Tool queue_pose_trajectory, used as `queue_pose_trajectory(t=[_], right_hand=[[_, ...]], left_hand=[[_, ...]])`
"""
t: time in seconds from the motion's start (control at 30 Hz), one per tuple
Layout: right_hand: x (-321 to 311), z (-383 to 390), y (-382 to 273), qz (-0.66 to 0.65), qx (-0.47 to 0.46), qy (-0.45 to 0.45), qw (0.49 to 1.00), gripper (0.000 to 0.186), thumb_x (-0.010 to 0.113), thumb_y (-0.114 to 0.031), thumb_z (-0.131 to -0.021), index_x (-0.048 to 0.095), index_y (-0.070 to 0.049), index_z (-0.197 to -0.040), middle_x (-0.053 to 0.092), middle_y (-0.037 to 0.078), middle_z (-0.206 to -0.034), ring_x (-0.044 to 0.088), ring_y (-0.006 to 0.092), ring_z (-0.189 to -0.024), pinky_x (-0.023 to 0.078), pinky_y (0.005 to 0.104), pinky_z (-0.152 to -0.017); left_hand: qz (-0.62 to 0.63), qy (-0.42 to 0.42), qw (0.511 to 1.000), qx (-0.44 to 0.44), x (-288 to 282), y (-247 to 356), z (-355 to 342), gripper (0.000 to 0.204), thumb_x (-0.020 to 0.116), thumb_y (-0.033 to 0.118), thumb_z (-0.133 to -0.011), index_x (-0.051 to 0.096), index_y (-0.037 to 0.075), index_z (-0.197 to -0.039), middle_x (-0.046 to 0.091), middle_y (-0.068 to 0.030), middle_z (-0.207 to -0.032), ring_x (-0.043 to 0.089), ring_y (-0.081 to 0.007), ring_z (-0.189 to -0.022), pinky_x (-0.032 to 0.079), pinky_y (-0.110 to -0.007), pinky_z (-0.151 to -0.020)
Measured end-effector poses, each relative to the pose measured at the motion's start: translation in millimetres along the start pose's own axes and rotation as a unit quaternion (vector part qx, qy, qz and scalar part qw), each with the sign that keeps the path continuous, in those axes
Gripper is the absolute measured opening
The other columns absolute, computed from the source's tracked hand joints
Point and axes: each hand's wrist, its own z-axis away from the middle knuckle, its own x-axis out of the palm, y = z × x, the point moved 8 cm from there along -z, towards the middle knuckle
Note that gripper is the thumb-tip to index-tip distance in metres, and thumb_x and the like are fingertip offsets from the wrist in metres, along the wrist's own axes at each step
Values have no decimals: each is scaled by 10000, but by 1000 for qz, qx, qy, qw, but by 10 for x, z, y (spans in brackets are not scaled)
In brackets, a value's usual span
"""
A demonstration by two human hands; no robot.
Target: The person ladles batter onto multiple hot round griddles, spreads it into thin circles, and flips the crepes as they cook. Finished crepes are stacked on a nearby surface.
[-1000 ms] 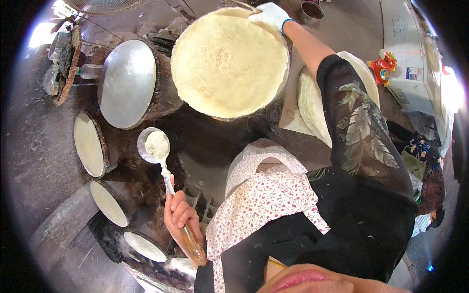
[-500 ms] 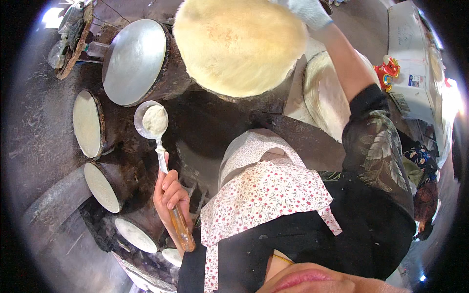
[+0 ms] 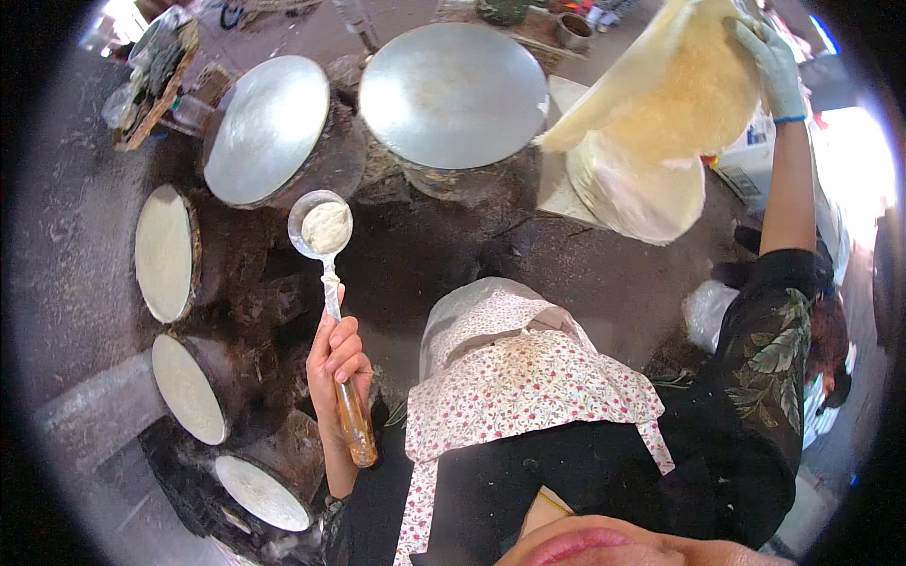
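1. So, landmark is the center griddle: round, shiny silver, near the top of the view.
2. Right hand, in a pale glove with blue cuff edge, is well right of the center griddle, fingers clamped on the flatbread at its upper right edge.
3. Flatbread: thin, large, pale yellow with a browner middle, hanging in loose folds right of the center griddle. Its left tip is just beside that griddle's rim; touching or apart, cannot tell.
4. Flatbread stack lies right of and below the center griddle, under the held sheet. Contact between them unclear.
5. Left hand, bare, below and left of the center griddle, fingers wrapped around the ladle.
6. Ladle: cup up, whitish batter inside, lower handle brown; apart from the center griddle.
7. Second griddle, also silver, left of the center griddle.
8. Three pale-coated griddles curve down, farther left and below it.
9. Floral apron below the center griddle.
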Motion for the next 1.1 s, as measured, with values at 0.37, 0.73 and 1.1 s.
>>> queue_pose_trajectory(t=[0.37, 0.73, 1.1], right_hand=[[1394, 1634, -214, 338, -272, 18, 901, 96, 684, -104, -775, 691, -113, -870, 654, 122, -815, 661, 334, -783, 536, 448, -688], [2318, 2566, 905, 325, -113, -21, 939, 178, 758, -126, -697, 648, -141, -837, 607, 83, -878, 647, 313, -834, 534, 449, -679], [1980, 2668, 1077, 310, 4, -77, 948, 389, 798, -195, -780, 720, -147, -1159, 652, 93, -1011, 686, 324, -966, 582, 444, -775]], left_hand=[[57, -40, 997, -29, 673, -188, -70, 513, 266, 189, -1190, 183, 91, -1687, 378, -8, -796, 449, -39, -511, 456, -218, -424], [54, 9, 999, -3, 787, -355, -28, 491, 296, 175, -1181, 237, 55, -1654, 435, -22, -817, 463, -48, -514, 505, -241, -431], [71, 18, 997, 4, 957, -475, 123, 511, 293, 132, -1176, 214, 31, -1671, 406, -39, -870, 455, -68, -549, 482, -247, -462]])
